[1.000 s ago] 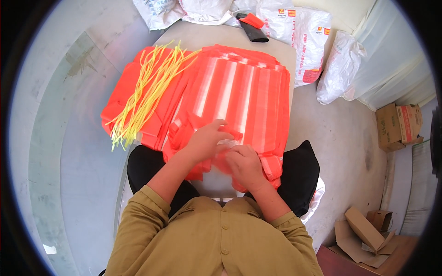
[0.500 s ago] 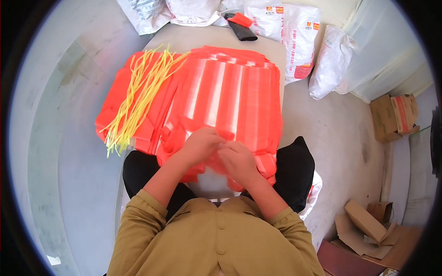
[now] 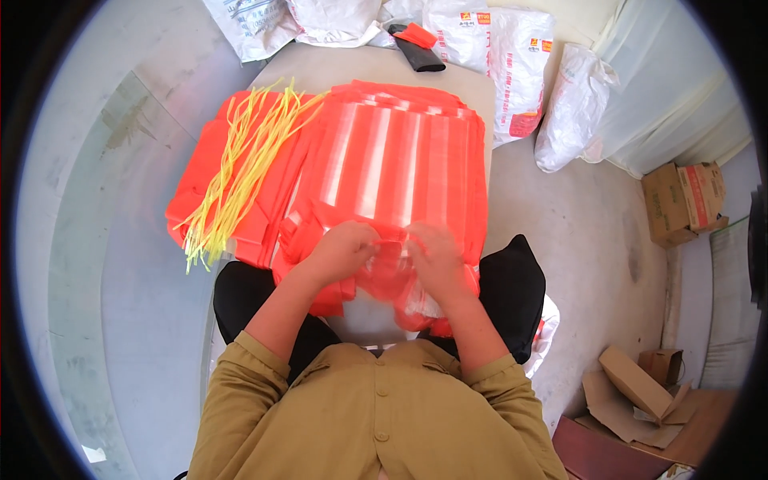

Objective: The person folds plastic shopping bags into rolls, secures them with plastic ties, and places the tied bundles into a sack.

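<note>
A broad stack of thin red sheets with pale translucent stripes (image 3: pixel 392 160) lies on the table in front of me; they look like plastic bags or film. At its near edge, my left hand (image 3: pixel 344 250) pinches a gathered bit of the red striped sheet. My right hand (image 3: pixel 437 260), a little to the right and blurred by motion, has its fingers closed on the same sheet. A small crumpled span of sheet (image 3: pixel 390 260) stretches between the two hands. Loose red folds hang down below both hands toward my lap.
Left of the stack, a bundle of yellow ties (image 3: pixel 240 172) rests on folded red material (image 3: pixel 196 176). White sacks (image 3: pixel 520 72) line the table's far side, with a black-and-red item (image 3: pixel 419 50) near them. Cardboard boxes (image 3: pixel 680 204) stand at the right; flattened cardboard (image 3: pixel 632 400) lies lower right.
My right hand has moved right, away from my left, and the red sheet between them has spread open. The left hand has shifted slightly left.
</note>
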The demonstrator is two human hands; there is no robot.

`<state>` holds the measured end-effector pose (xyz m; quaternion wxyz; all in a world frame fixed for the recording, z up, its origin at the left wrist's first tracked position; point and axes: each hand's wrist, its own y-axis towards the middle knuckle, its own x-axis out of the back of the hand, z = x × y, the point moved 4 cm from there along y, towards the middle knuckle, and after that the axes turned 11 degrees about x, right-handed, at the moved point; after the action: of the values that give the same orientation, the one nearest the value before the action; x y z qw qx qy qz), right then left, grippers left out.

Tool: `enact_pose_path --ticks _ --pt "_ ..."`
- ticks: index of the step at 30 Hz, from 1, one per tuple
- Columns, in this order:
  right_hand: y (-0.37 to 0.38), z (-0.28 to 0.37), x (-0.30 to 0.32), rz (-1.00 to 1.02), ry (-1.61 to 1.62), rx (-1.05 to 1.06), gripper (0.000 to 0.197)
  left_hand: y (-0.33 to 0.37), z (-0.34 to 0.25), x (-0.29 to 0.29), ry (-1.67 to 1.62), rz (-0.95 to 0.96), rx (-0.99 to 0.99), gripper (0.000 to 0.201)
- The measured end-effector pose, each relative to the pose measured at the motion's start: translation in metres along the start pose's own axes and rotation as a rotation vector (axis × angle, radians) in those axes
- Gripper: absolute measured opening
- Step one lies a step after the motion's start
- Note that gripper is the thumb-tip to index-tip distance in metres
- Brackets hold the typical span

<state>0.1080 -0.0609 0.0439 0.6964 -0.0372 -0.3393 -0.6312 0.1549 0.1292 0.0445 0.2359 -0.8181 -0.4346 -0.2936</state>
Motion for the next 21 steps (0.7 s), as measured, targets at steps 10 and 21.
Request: enact_pose_path --ticks 10,21 --pt "-0.053 -0.063 0.066 -0.314 0.069 -0.309 0.049 0.003 0.022 -0.012 -0.509 0.100 0.274 0.018" --pt "-0.042 -0.051 0.056 -0.171 0.115 -0.083 0.053 0.006 0.019 -0.011 -0.600 0.050 0.379 0.021"
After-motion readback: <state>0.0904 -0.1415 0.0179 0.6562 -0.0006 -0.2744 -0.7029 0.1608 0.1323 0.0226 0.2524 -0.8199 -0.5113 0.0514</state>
